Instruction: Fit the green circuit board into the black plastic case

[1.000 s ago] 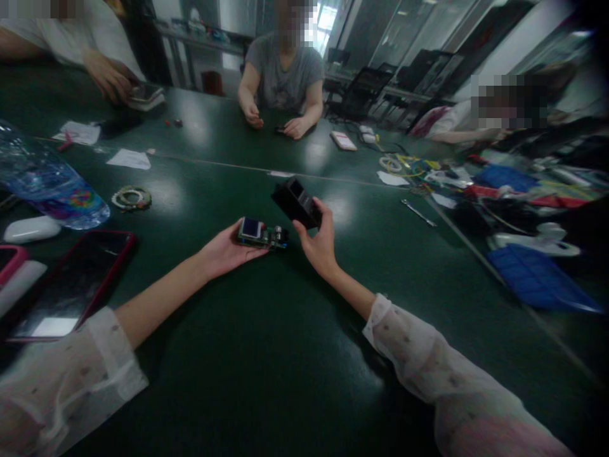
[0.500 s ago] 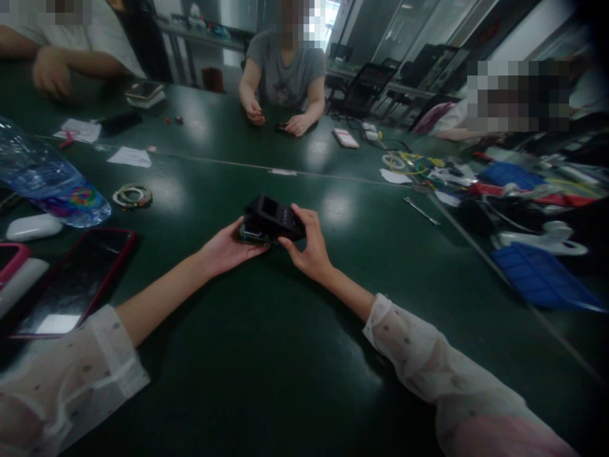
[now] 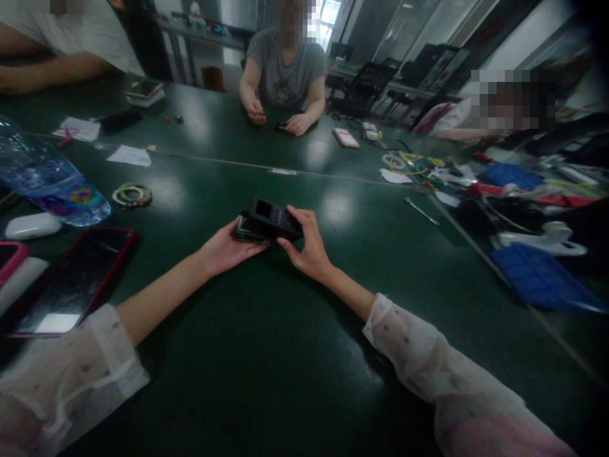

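Note:
Near the middle of the green table (image 3: 266, 355), my right hand (image 3: 309, 247) grips the right end of a black casing (image 3: 273, 217) with a square window and small slots. Under the casing lies a green circuit board (image 3: 252, 238), whose left edge shows. My left hand (image 3: 228, 249) holds the board from the left, its fingers partly beneath it. The casing rests over the board, slightly tilted, with a gap along their near left side.
At left are a bottle (image 3: 57, 184), a bracelet (image 3: 132, 195), a white case (image 3: 33, 225) and a red-edged phone (image 3: 78, 279). A wrench (image 3: 421, 211), cables (image 3: 413, 164) and a blue tray (image 3: 542, 276) lie right. A person (image 3: 285, 70) sits opposite.
The black casing has come down closer onto the board and shifted slightly left with my right hand. At the far left, another person's arm has moved left.

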Available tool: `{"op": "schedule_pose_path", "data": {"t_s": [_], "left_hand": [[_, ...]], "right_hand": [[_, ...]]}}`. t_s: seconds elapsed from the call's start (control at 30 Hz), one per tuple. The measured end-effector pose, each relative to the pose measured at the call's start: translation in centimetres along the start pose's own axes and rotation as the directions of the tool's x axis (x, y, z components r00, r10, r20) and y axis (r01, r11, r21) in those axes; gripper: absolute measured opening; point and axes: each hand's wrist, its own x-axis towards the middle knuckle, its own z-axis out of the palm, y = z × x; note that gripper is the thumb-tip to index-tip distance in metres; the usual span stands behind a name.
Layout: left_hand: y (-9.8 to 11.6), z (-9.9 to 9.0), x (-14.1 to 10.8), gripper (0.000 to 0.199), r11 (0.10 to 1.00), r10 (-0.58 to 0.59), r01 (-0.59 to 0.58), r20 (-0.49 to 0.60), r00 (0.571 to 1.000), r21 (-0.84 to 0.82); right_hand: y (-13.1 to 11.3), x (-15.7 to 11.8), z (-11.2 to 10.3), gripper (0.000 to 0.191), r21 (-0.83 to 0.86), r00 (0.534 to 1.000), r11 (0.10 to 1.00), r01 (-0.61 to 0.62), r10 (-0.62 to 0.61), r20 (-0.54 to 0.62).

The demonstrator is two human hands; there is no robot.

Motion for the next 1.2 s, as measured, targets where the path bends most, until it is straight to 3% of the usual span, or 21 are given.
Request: {"op": "schedule_pose_path", "data": {"t_s": [0.13,0.3,0.37,0.53,0.7,0.9,1.2], "left_hand": [[0.0,0.1,0.0,0.053,1.000,0.001,-0.001,-0.024,1.000,-0.003],[0.1,0.0,-0.1,0.062,1.000,-0.002,0.002,-0.019,1.000,-0.004],[0.2,-0.1,-0.1,0.065,1.000,-0.013,0.014,-0.022,1.000,0.005],[0.2,-0.1,-0.1,0.066,0.999,-0.029,0.028,0.022,0.999,0.016],[0.2,0.2,-0.3,0.065,0.999,-0.006,0.007,-0.028,1.000,0.042],[0.2,0.0,-0.3,0.068,0.999,-0.019,0.018,0.016,1.000,0.030],[0.1,0.3,-0.4,0.069,0.997,-0.026,0.027,-0.010,1.000,0.075]], "right_hand": [[0.0,0.0,0.2,0.065,0.026,0.999,0.999,0.023,-0.023,0.023],[0.6,0.1,0.7,0.064,0.088,0.967,0.996,0.001,-0.023,0.253],[0.9,0.1,0.8,0.064,0.099,0.955,0.995,-0.019,-0.011,0.295],[1.3,0.1,1.0,0.066,0.113,0.955,0.993,-0.040,0.004,0.297],[1.2,0.1,0.9,0.066,0.117,0.956,0.992,-0.051,0.014,0.294],[1.2,0.2,0.8,0.065,0.116,0.956,0.992,-0.055,0.019,0.292],[1.3,0.2,0.8,0.064,0.131,0.960,0.990,-0.046,0.008,0.281]]}}
